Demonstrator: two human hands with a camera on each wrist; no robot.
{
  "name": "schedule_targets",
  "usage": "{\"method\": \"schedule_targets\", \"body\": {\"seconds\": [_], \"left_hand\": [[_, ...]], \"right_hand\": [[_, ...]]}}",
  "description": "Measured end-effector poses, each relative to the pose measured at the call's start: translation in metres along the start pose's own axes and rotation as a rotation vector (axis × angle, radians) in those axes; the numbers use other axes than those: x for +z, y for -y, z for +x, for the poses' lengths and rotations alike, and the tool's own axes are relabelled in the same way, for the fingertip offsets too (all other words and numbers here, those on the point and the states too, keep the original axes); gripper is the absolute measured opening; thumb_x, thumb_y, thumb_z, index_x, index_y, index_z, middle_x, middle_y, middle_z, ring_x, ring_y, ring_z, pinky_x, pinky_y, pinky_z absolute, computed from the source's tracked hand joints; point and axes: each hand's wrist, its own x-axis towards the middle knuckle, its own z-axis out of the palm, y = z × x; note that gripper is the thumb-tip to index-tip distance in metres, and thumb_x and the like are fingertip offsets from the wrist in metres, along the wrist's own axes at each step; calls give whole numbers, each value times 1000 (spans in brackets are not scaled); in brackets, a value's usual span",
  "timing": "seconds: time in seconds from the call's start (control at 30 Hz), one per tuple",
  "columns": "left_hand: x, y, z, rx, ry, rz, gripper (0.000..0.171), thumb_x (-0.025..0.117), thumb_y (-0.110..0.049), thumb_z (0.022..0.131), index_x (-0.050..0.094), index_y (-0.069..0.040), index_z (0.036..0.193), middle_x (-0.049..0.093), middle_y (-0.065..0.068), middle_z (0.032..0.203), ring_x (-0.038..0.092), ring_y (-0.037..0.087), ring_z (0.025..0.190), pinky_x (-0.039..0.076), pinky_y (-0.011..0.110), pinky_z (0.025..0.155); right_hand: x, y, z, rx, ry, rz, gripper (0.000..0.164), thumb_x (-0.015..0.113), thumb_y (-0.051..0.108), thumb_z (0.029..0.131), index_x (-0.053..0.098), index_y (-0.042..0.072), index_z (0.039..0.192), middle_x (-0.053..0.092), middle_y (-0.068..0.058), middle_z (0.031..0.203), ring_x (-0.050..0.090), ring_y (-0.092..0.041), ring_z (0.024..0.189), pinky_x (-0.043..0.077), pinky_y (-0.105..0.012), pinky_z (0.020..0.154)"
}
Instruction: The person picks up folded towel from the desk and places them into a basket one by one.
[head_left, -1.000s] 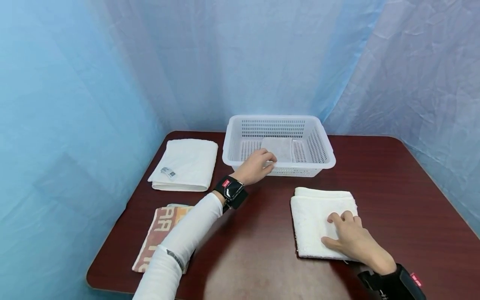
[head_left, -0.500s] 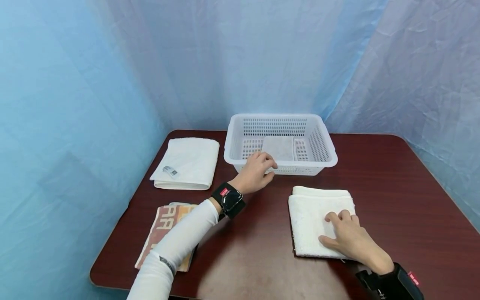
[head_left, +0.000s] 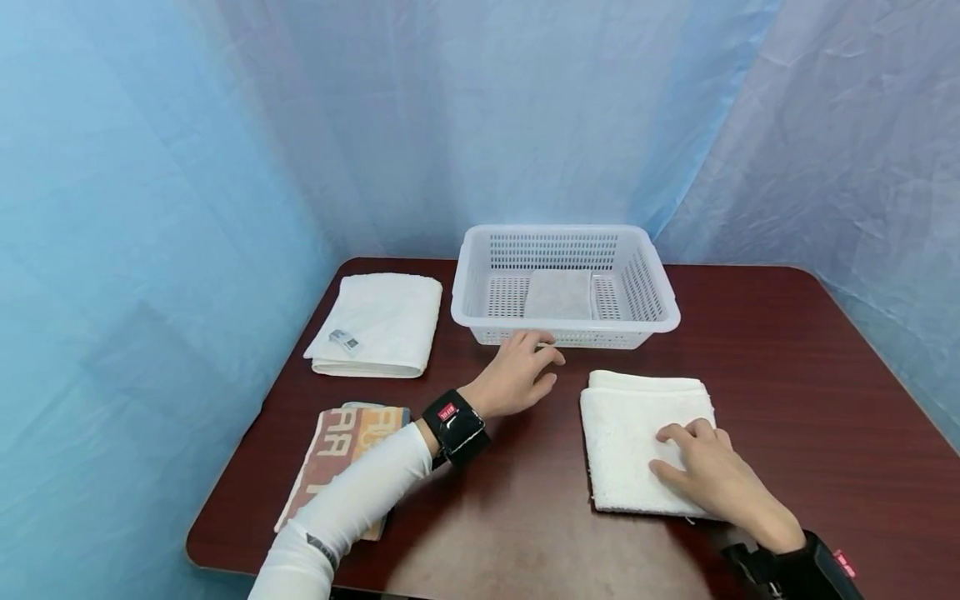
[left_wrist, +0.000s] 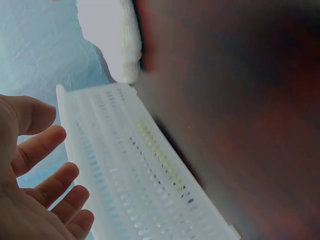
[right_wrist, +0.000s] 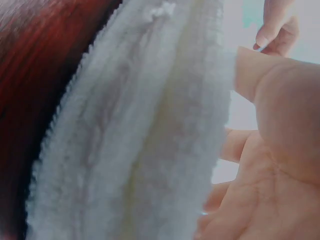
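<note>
My left hand (head_left: 517, 372) hovers just in front of the white plastic basket (head_left: 652, 323), its fingers loosely bent around nothing. The left wrist view shows those fingers spread beside the basket's slotted wall (left_wrist: 115, 165). A flat pale square piece (head_left: 558, 294) lies inside the basket; its kind is unclear. On the right, my right hand (head_left: 716, 475) rests with relaxed, spread fingers on a folded white towel (head_left: 630, 442). Up close in the right wrist view, the towel's stacked fluffy edges (right_wrist: 135, 135) show beside the palm and fingertips.
Another folded white towel (head_left: 390, 317) with a small tag (head_left: 344, 340) lies at the back left. A patterned red and orange folded cloth (head_left: 337, 442) sits partly under my left forearm. The dark wooden table (head_left: 810, 358) has blue cloth hangings (head_left: 420, 125) behind it.
My left hand has drawn back from over the basket's front rim toward me. The right hand stays on the towel with barely any movement. The head view has shifted slightly.
</note>
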Motion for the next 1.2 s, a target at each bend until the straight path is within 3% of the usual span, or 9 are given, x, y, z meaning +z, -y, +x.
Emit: {"method": "schedule_targets", "body": {"seconds": [0.3, 0.7, 0.8, 1.07, 1.2], "left_hand": [[13, -11, -15, 26, 86, -17, 28, 62, -18, 98, 60, -12, 125, 54, 9, 129, 52, 24, 117, 45, 40, 95], [26, -28, -34, -1, 162, -96, 31, 60, -16, 98, 57, -11, 128, 53, 7, 123, 53, 16, 107, 47, 29, 90], [26, -30, -35, -41, 183, -159, 31, 59, -15, 98, 57, -10, 129, 54, 8, 124, 53, 15, 107, 46, 26, 91], [29, -37, -36, -198, 233, -456, 34, 57, -12, 97, 53, -9, 130, 59, 11, 127, 60, 17, 106, 47, 21, 89], [30, -39, -36, -237, 232, -533, 36, 57, -11, 96, 50, -7, 131, 59, 14, 129, 61, 17, 107, 47, 22, 90]], "right_hand": [[-2, -10, -4, 11, -62, -3, 36, 76, 23, 84, 66, 3, 113, 51, -31, 112, 47, -51, 98, 42, -57, 72], [-4, -22, -6, 99, -28, 66, 51, 76, 24, 85, 57, -4, 123, 37, -40, 126, 37, -58, 110, 41, -64, 76], [-4, -24, -4, 101, -15, 87, 53, 76, 23, 85, 54, -6, 124, 36, -42, 126, 36, -61, 112, 40, -67, 80], [-3, -25, -2, 92, 9, 112, 53, 76, 22, 85, 54, -8, 123, 37, -43, 127, 35, -61, 113, 38, -68, 85], [-2, -24, -2, 89, 10, 115, 53, 76, 22, 85, 54, -8, 123, 37, -43, 127, 34, -62, 114, 38, -68, 85]]}}
